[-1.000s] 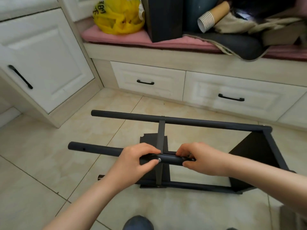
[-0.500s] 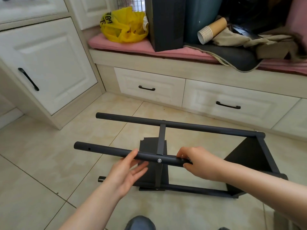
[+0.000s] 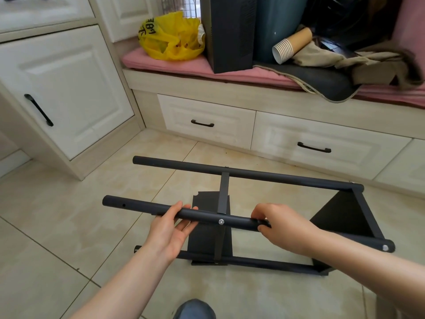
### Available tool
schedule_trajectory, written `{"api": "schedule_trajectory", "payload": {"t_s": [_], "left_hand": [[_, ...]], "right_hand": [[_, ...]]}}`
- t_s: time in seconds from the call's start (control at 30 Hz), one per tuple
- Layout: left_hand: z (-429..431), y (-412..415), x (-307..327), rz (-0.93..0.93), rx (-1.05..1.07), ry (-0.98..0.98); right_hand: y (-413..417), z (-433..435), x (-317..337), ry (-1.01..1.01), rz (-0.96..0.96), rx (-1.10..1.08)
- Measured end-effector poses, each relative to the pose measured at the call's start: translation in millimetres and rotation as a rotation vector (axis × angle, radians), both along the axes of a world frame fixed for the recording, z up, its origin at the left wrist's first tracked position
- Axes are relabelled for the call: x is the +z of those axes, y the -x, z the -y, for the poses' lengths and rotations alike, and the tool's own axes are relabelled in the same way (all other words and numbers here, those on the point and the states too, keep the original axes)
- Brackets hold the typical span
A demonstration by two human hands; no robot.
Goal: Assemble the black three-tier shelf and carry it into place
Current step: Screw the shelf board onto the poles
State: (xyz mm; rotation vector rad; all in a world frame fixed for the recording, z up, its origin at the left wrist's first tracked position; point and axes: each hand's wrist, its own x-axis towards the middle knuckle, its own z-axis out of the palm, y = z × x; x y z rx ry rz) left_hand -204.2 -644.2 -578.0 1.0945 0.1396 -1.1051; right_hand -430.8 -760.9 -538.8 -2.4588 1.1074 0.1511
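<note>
yellow bag (image 3: 171, 38): black print, unreadable | shelf (image 3: 248, 223): no label seen

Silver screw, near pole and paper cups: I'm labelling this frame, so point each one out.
silver screw (image 3: 221, 221), head view, its round head.
near pole (image 3: 138, 206), head view, bare left stretch.
paper cups (image 3: 292, 45), head view, stack's side.

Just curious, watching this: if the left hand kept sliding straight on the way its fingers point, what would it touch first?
Probably the flat black crossbar. The left hand lies open under the near tube, fingers pointing up and right toward it. Depth is unclear, so it might pass underneath.
</note>
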Motion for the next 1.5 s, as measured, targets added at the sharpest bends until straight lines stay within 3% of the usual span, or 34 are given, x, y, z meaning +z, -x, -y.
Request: {"api": "schedule_trajectory", "payload": {"t_s": [0.23,0.43,0.67,0.97,1.27,1.5], "left_hand": [[4.8,-0.3,13.3,0.032,0.001,0.074],[11.3,0.0,41.9,0.182,-0.021,0.128],[20.9,-3.4,98.8,0.429,-0.157,0.263],[38.7,30.0,162.4,0.729,-0.295,0.324],[47.3,91.6,186.9,0.97,-0.475,0.334],[51.7,166.1,181.8,1.098,-0.619,0.4]], "right_hand": [[0.5,1.9,11.5,0.087,-0.049,0.042],[0.3,-2.2,28.8,0.183,-0.091,0.09],[10.8,-8.4,56.1,0.186,0.012,0.031],[35.0,-12.3,67.4,0.02,0.207,-0.156],[61.7,-28.2,64.5,-0.116,0.442,-0.307],[101.2,-41.7,52.6,-0.121,0.497,-0.501]]}}
